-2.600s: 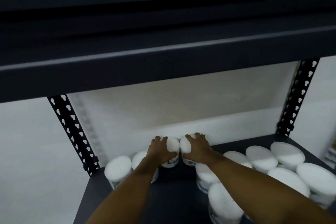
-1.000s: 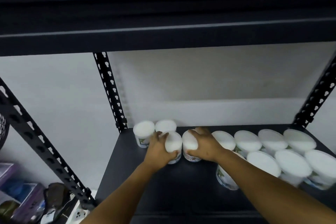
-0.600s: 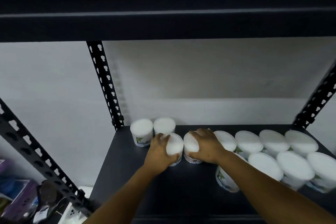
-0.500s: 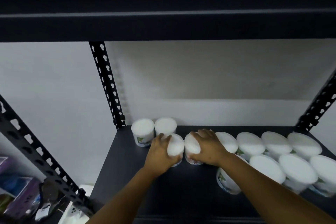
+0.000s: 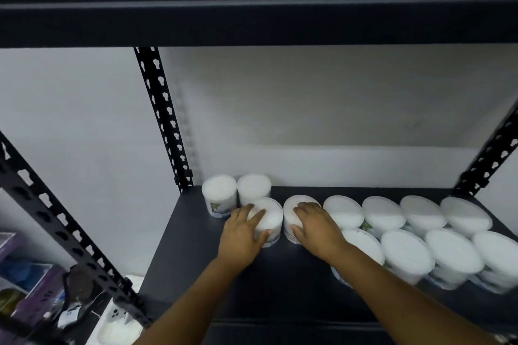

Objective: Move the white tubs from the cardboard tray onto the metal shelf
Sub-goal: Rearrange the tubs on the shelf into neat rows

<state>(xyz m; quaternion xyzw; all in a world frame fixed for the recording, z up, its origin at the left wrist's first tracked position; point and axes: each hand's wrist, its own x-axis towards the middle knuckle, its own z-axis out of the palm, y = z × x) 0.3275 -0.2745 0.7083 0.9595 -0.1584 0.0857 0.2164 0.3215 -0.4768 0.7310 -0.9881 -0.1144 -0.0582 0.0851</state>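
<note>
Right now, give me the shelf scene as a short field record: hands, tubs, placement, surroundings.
left hand: left hand grips the left tub from above
right hand: right hand grips the right tub from above
held tubs: upright, side by side on the metal shelf
back-left pair: two tubs against the wall by the slotted upright
right group: two rows of tubs, four per row visible
cardboard tray: not in view

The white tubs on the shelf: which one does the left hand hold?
The left hand grips the tub just in front of the two back-left tubs; the neighbouring tub is under the right hand.
</note>
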